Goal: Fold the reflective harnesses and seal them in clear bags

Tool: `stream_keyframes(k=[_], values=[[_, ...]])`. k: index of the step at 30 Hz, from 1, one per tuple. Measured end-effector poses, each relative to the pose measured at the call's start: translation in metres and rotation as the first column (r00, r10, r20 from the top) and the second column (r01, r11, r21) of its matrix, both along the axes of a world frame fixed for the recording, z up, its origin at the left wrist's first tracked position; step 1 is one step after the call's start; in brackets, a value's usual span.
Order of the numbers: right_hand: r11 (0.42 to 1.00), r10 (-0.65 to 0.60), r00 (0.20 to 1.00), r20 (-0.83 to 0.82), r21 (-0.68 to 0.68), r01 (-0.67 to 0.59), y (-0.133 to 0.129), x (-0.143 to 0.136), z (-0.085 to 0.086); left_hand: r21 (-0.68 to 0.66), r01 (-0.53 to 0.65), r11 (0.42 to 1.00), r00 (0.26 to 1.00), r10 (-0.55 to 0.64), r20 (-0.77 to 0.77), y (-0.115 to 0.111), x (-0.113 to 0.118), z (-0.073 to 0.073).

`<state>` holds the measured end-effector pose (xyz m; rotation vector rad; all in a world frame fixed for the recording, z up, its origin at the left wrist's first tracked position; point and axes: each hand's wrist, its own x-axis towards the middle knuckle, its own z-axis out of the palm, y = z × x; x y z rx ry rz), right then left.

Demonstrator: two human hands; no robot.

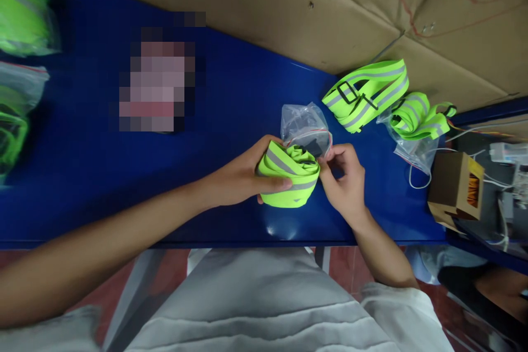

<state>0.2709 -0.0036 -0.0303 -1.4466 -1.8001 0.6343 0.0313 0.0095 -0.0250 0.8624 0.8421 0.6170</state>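
Note:
My left hand is wrapped round a rolled neon-yellow reflective belt with grey stripes, its thumb lying across the front. Just behind the roll is a clear zip bag with a red line along its mouth. My right hand pinches the right edge of that bag's mouth between thumb and fingers. The bag's mouth faces the roll and looks partly open. Whether any of the belt is inside it, I cannot tell.
A looped reflective belt with black buckles and a rolled belt on a plastic bag lie at the back right. Bagged neon bundles sit at far left. A cardboard box stands right on the blue table; a blurred-out object lies left.

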Motion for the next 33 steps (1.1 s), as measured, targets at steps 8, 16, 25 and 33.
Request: stream_keyframes(k=[8, 16, 25, 33], values=[[0.992, 0.075, 0.993, -0.095, 0.112, -0.065, -0.01, -0.001, -0.014, 0.074, 0.111, 0.991, 0.991, -0.105, -0.082, -0.001, -0.006, 0.001], [0.919, 0.223, 0.971, 0.085, 0.314, -0.238, -0.003, -0.003, 0.011, 0.184, 0.153, 0.971, 0.988, -0.153, -0.013, -0.007, -0.001, -0.008], [0.927, 0.256, 0.96, 0.115, 0.252, -0.278, -0.003, 0.003, 0.011, 0.203, -0.006, 0.979, 0.999, 0.016, -0.045, 0.006, -0.008, -0.008], [0.918, 0.28, 0.957, 0.078, 0.271, -0.291, 0.0, 0.004, 0.017, 0.332, -0.02, 0.943, 0.997, 0.045, -0.066, 0.008, -0.007, -0.004]])
